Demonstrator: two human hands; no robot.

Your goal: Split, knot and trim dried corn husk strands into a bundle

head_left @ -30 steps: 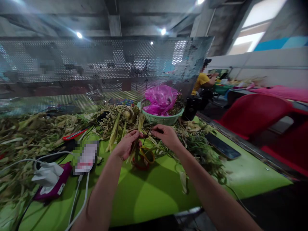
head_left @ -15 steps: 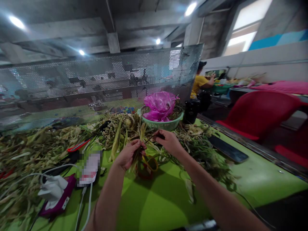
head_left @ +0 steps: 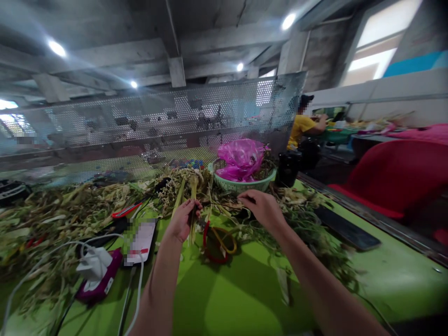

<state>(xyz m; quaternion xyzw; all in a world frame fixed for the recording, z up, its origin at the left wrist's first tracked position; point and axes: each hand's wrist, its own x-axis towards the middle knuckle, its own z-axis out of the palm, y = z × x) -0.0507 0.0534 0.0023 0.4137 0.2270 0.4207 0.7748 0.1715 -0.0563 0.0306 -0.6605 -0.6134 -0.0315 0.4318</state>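
My left hand [head_left: 182,219] is closed round an upright bundle of dry, pale husk strips [head_left: 193,189], whose ends stick out above and below the fingers. To the right, my right hand [head_left: 263,209] hovers in front of the basket with thumb and fingertips pinched together; anything between them is too small to make out. Between the hands, scissors [head_left: 206,240] with red and yellow handle loops lie on the green tabletop [head_left: 224,298]. Their blades are partly covered by loose dry strips.
A green basket [head_left: 241,185] with a pink plastic bag [head_left: 241,158] stands behind. Dry plant heaps [head_left: 70,210] spread left. A red cutter [head_left: 126,210], phone [head_left: 142,242], purple power block [head_left: 100,277] and cables lie there. A dark phone [head_left: 346,227] lies right. A person in yellow [head_left: 301,126] sits beyond.
My right hand has moved away from the bundle to the right. The left hand still grips the husk strips and has shifted slightly left, leaving the scissors more exposed. The view has turned left.
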